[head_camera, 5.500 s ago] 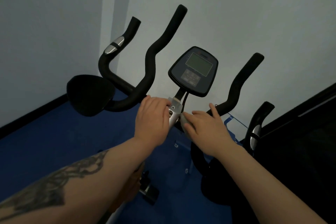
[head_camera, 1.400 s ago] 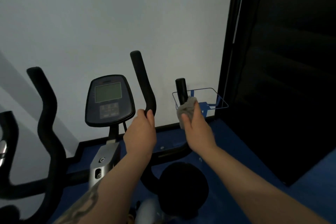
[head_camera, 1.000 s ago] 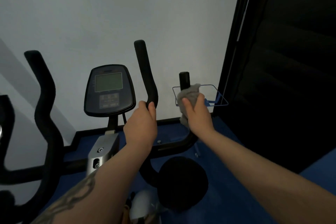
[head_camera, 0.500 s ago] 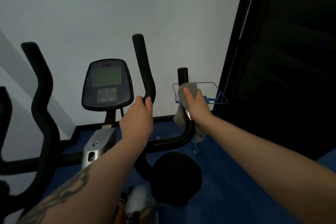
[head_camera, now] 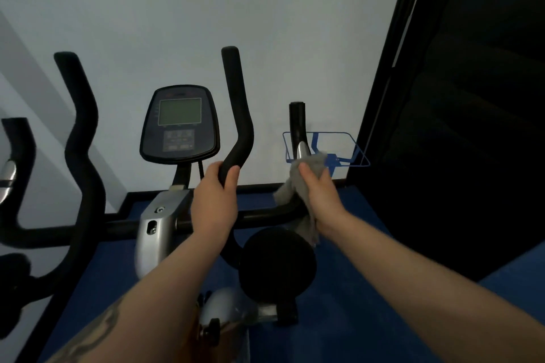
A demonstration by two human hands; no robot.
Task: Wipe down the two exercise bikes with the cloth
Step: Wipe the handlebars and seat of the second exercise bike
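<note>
Gripping the inner handlebar (head_camera: 236, 115), the left hand (head_camera: 216, 200) wraps its fingers round the black foam, likely to steady the exercise bike (head_camera: 159, 233). To the right, the right hand (head_camera: 320, 194) clamps the grey cloth (head_camera: 306, 168) round the outer grip (head_camera: 298, 124), just below its silver sensor, for rubbing.

Blue floor (head_camera: 368, 312) noted, bounded by black skirting (head_camera: 124, 205) along white wall. Stood directly on it: exercise bike (head_camera: 156, 233), blue wire rack (head_camera: 351, 153) against wall.
</note>
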